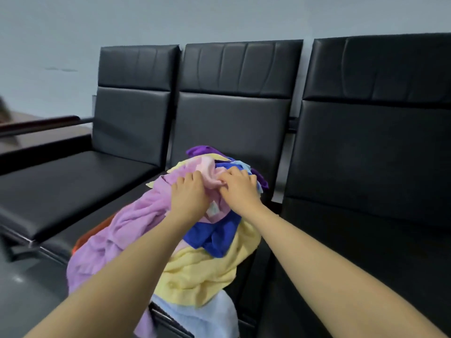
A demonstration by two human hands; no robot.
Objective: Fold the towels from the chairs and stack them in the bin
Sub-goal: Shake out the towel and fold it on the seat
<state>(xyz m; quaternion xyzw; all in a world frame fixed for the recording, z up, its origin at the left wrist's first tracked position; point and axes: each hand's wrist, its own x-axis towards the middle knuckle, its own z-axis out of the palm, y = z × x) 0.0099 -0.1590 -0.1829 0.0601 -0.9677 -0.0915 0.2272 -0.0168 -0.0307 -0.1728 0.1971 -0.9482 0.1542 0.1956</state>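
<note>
Left hand (189,195) and right hand (240,187) both pinch the pink towel (210,175), fingers curled. It tops a towel pile (195,267) on the middle chair (229,118).

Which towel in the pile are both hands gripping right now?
The pale pink towel at the top: left hand and right hand both pinch its bunched fabric. Lilac, yellow and blue towels lie below, ungripped.

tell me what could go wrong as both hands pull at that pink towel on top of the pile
1. The left hand and right hand grip the pink towel where it is tangled with the blue towel, so others may get dragged up with it.
2. The lilac towel, yellow towel and light blue towel already hang over the middle chair seat edge; a tug could slide them to the floor.
</note>
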